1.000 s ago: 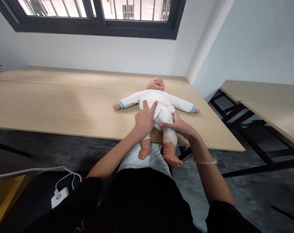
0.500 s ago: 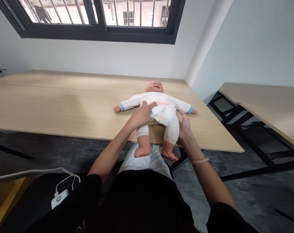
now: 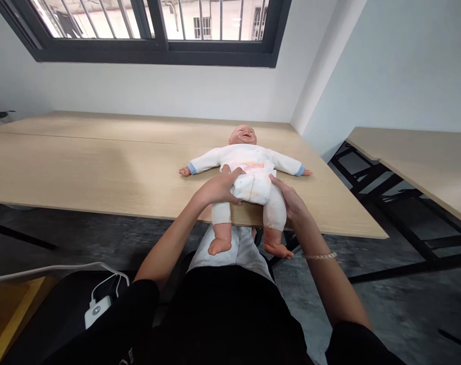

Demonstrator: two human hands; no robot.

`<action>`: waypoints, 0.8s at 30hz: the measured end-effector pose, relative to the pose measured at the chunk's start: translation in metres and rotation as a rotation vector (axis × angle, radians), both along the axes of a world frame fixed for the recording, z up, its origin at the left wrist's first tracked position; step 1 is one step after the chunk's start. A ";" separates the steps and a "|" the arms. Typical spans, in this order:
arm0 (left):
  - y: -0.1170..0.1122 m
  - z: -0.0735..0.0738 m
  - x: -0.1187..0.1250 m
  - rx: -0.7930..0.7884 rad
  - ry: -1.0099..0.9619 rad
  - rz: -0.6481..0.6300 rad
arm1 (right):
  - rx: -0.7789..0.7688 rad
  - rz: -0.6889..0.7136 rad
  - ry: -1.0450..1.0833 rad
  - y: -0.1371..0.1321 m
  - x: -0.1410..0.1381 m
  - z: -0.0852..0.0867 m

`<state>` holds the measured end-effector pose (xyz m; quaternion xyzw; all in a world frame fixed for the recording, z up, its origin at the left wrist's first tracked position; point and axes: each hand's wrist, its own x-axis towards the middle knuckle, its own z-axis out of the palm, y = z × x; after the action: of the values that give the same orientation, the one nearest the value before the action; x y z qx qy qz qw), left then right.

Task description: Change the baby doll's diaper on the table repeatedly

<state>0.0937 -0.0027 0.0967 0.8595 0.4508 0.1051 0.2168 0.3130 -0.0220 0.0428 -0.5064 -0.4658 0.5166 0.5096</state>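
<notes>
A baby doll [image 3: 242, 153] in white clothes with blue cuffs lies on its back, head toward the wall and feet past the table's front edge. Around its hips sits a white diaper [image 3: 252, 188], drawn up between the legs. My left hand [image 3: 219, 186] grips the diaper's side at the doll's hip, thumb on top. At the opposite hip, my right hand [image 3: 288, 196] is curled round the side of the diaper and the upper thigh; some of its fingers are hidden beneath.
The wooden table [image 3: 101, 167] stretches left beneath a window [image 3: 157, 50]. Another table [image 3: 420, 162] stands at the right, with black folding legs below. A white power strip [image 3: 98, 311] with cables lies low on the left, near a yellow-edged box [image 3: 17, 314].
The diaper's front now lies flatter and more evenly across the hips. My right hand has moved up onto its side, and the doll's legs have spread slightly apart.
</notes>
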 end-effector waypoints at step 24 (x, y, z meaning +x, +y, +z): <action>0.104 -0.033 -0.023 -0.902 -0.985 0.457 | -0.249 0.221 0.352 0.098 0.007 0.015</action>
<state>0.0708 0.1016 0.0634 0.4220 0.4689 0.3276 0.7034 0.3198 0.0759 0.0574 -0.4137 -0.3551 0.7029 0.4568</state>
